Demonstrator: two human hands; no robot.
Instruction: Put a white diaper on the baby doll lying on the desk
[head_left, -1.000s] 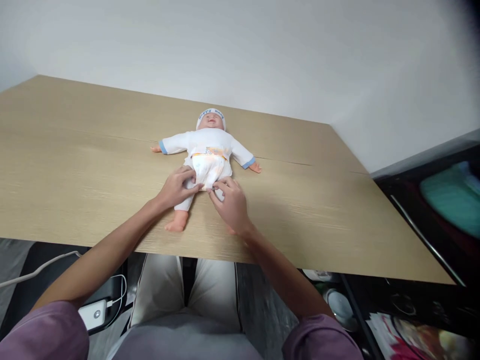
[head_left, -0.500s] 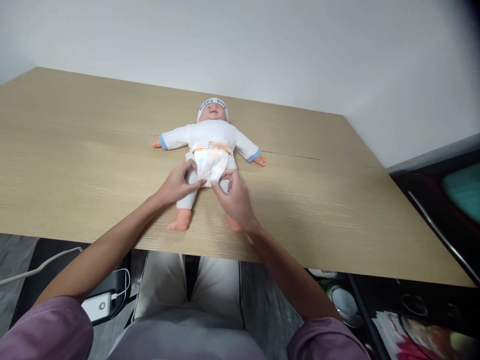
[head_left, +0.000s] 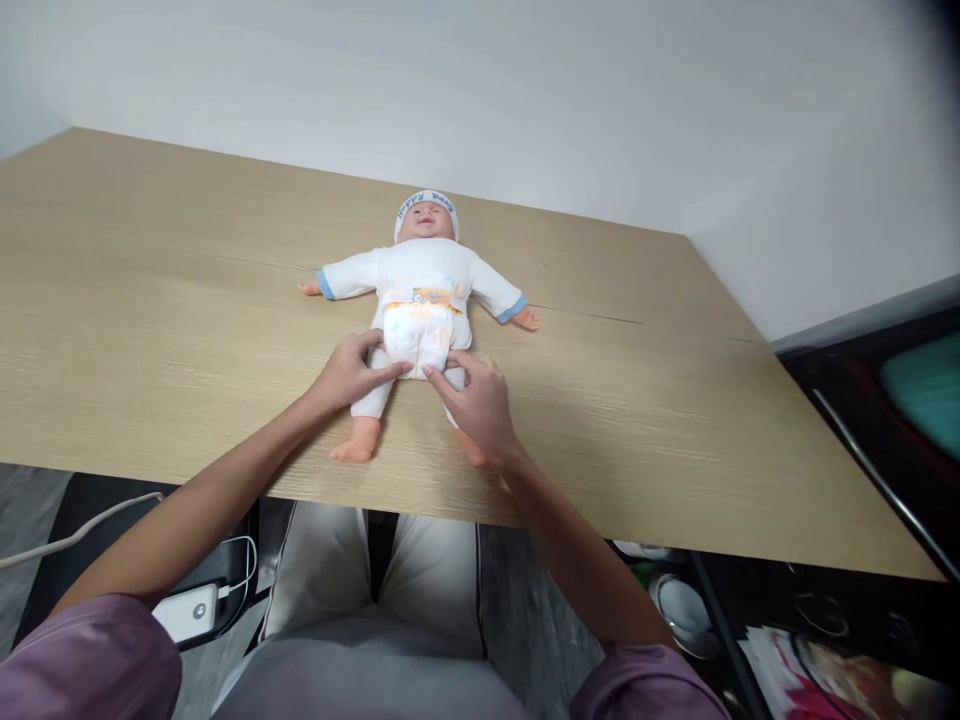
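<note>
Baby doll (head_left: pixel 420 290) flat on its back mid-tabletop (head_left: pixel 150 300), head toward 12 o'clock. Left hand (head_left: pixel 349 372) and right hand (head_left: pixel 480 405) both at the diaper (head_left: pixel 417 335) — fingers pinching its lower edge, around 6 o'clock of the doll's belly.

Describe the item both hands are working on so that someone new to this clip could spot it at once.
On the long wooden table, near its middle, a baby doll lies on its back with arms spread. The left hand and right hand meet at the bottom edge of its diaper. It is white with an orange printed waistband, unlike the doll's plain white shirt.
</note>
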